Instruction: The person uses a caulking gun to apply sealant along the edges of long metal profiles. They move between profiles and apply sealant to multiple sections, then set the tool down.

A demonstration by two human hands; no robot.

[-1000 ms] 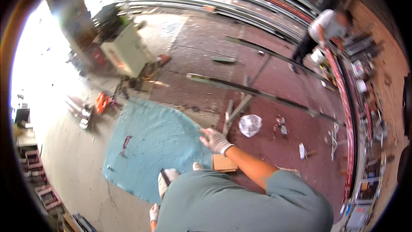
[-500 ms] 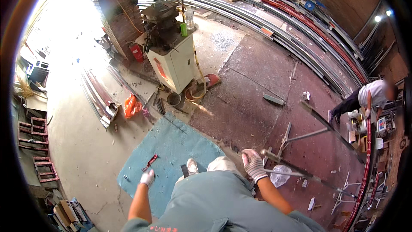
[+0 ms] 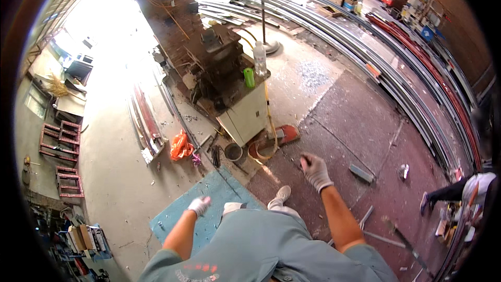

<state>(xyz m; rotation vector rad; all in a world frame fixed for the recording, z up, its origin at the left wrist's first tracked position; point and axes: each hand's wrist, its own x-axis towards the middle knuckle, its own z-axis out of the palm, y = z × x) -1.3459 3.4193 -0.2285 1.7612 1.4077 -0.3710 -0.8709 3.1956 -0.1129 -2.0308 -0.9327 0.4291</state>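
Note:
My left hand (image 3: 199,205), in a pale work glove with bare fingertips, hangs above the blue mat (image 3: 180,210). Its fingers are loosely apart and I see nothing in them. Ahead of my body on the right, my right hand (image 3: 316,173) wears a similar glove. Those fingers are curled closed; a small dark bit shows at the fingertips, too small to name. Beyond both hands stands a white cabinet (image 3: 245,117) bearing a dark, greasy machine (image 3: 211,52), a clear plastic bottle (image 3: 260,58) and a green object (image 3: 249,77).
A bucket (image 3: 233,152), a red-and-grey tool (image 3: 284,134) and a yellow hose lie by the cabinet's foot. An orange bag (image 3: 181,146) is on the left. Long metal profiles (image 3: 360,55) line the back right. Another person (image 3: 454,193) stands at the far right.
My body has moved forward and turned left, bringing the cabinet closer. The right hand has come away from the metal frame and is raised ahead; the left remains over the mat.

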